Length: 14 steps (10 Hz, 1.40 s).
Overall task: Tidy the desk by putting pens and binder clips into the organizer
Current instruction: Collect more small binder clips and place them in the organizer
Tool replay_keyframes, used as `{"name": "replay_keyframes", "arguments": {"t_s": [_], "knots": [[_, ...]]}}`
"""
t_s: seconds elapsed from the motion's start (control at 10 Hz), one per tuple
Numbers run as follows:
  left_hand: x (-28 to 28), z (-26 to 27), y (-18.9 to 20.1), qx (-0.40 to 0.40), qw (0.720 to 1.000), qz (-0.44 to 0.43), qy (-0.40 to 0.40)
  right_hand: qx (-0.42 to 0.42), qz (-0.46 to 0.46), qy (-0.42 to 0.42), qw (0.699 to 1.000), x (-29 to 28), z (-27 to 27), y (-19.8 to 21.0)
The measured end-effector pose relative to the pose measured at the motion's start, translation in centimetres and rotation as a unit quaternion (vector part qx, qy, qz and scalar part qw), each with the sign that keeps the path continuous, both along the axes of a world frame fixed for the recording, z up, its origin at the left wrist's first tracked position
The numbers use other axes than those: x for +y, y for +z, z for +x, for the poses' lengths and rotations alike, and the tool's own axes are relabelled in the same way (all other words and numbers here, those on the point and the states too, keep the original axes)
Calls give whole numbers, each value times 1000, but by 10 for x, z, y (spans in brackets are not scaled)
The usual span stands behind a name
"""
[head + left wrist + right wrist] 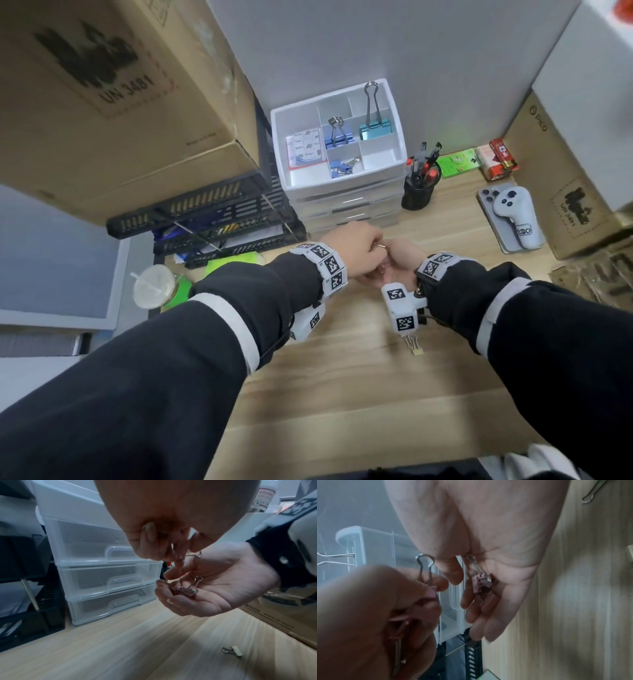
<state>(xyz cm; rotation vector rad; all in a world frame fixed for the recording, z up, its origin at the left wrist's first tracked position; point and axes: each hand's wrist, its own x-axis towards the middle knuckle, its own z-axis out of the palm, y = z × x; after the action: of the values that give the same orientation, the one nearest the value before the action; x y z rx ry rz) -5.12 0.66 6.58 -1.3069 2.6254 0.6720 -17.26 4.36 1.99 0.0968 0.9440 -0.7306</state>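
My left hand (pixel 376 245) pinches a pink binder clip (pixel 429 580) by its body, wire handles pointing up. It hovers right over my right hand (pixel 394 265), which lies palm up with relaxed fingers. Pink binder clips (pixel 186 591) rest loose in that palm (pixel 513 555). Both hands hang just in front of the white organizer (pixel 281 147), a drawer stack with a divided tray on top. The tray holds a blue clip (pixel 338 136), a teal clip (pixel 375 125) and small blue clips (pixel 342 167). A small pale binder clip (pixel 415 346) lies on the desk near my right wrist.
A black pen cup (pixel 417 195) full of pens stands right of the organizer. Black mesh trays (pixel 205 219) and a big cardboard box (pixel 113 102) crowd the left. A phone with a white controller (pixel 513 216) and more boxes sit at the right. A lidded drink cup (pixel 154 286) is at the desk's left edge.
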Motion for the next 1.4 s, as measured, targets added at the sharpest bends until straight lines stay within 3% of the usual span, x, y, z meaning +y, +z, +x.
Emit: {"name": "replay_keyframes", "arguments": {"t_s": [0.1,0.3,0.5,0.6,0.8,0.9,1.0,1.1,1.4], "knots": [[2,-4,5,30,999,21,30,24,-10,5,1000,0,-2,1],[5,-12,14,113,984,69,119,-37,10,-96,995,7,1,3],[-2,-3,26,178,967,49,175,-42,56,5,998,6,-7,11],[-12,11,30,164,967,28,193,-18,96,16,995,2,-12,18],[-21,32,42,119,972,50,198,117,40,-119,985,-10,-8,34],[-26,36,44,103,973,57,197,69,55,-146,985,-7,-6,40],[-31,39,46,88,974,62,200,82,65,-109,989,-3,-5,46],[-36,42,51,68,976,62,198,13,123,-113,986,-9,-10,51],[-86,52,105,-25,978,4,206,7,68,48,997,-70,-32,133]]}}
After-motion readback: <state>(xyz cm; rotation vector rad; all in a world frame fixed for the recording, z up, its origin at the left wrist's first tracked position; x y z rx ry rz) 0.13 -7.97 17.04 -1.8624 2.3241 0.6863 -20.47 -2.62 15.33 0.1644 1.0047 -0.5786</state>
